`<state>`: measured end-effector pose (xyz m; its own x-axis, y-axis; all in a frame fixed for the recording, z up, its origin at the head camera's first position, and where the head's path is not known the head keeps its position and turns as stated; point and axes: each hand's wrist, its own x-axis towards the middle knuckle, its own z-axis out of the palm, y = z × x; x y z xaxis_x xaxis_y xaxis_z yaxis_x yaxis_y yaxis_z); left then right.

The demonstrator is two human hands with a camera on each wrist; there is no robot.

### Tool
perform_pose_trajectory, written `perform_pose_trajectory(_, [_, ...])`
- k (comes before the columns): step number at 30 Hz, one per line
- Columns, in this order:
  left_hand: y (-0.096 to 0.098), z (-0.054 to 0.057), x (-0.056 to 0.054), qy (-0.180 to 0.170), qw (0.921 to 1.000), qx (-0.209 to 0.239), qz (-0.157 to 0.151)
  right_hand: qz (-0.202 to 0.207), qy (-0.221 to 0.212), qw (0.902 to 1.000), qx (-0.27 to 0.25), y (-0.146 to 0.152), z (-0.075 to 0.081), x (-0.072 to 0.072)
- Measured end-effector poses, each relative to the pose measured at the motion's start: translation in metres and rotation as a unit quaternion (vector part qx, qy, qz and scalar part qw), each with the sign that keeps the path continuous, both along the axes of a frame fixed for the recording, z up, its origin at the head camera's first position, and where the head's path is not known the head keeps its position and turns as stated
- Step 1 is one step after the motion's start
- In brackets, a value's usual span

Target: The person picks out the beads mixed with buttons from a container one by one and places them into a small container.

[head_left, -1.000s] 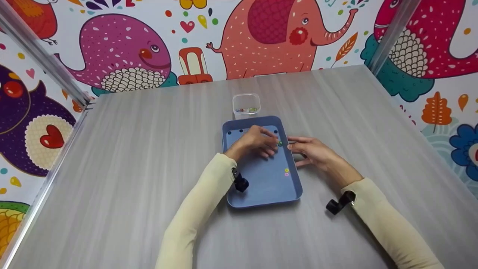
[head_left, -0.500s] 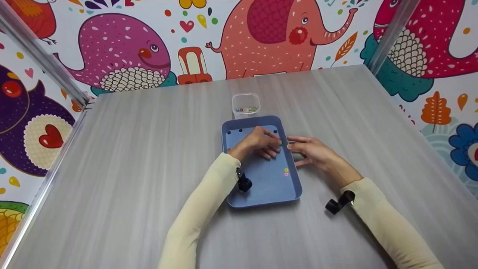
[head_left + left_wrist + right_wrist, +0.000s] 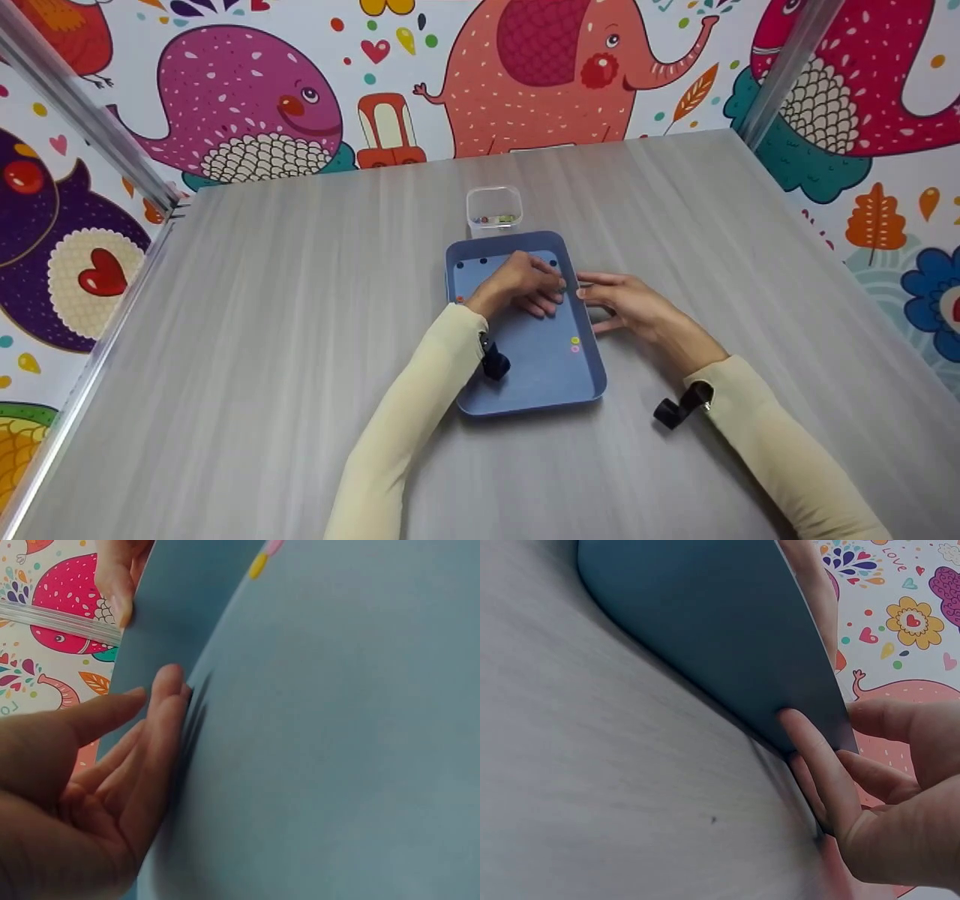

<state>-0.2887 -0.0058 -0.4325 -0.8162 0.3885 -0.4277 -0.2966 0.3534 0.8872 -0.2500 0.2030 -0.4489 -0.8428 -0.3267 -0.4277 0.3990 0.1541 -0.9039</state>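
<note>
The shallow blue tray (image 3: 536,382) lies on the table between both arms. My left hand (image 3: 525,281) reaches inside it, fingertips low against its right wall. In the left wrist view the left fingers (image 3: 161,735) stretch along that wall, with the thumb held apart from them. My right hand (image 3: 630,304) is outside the tray, its spread fingers (image 3: 821,765) touching the outer face and rim of the same wall. A yellow bead (image 3: 575,340) and a pink bead (image 3: 575,349) lie by the right wall. Near the left wall an orange bead (image 3: 460,299) shows beside the left wrist.
Just behind the tray stands a clear plastic box (image 3: 494,206) holding several small coloured pieces. Dark round spots (image 3: 483,261) line the tray's far end. Panels with printed animals (image 3: 555,82) enclose the grey table (image 3: 300,300) at the back and sides.
My left hand has shifted slightly right, covering a green bead that showed at its fingertips. The orange bead has come into view beside the left wrist. The right hand stays in place.
</note>
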Motion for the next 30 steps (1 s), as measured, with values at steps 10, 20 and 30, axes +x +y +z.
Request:
perform_pose_trajectory(10, [0.0030,-0.0024,-0.0003,0.005,0.9999,-0.012,0.002,0.004,-0.004,1.0000,-0.004,0.0000,0.0002,-0.0008])
perform_pose_trajectory(20, [0.0052,-0.0049,0.0007,0.008,0.9997,-0.018,0.012,0.001,-0.001,1.0000,0.000,-0.0002,-0.0006,0.0000])
perform_pose_trajectory(30, [0.0060,-0.0004,0.0023,-0.004,0.9997,-0.023,0.009,0.000,0.002,1.0000,0.003,0.0005,-0.0009,0.0006])
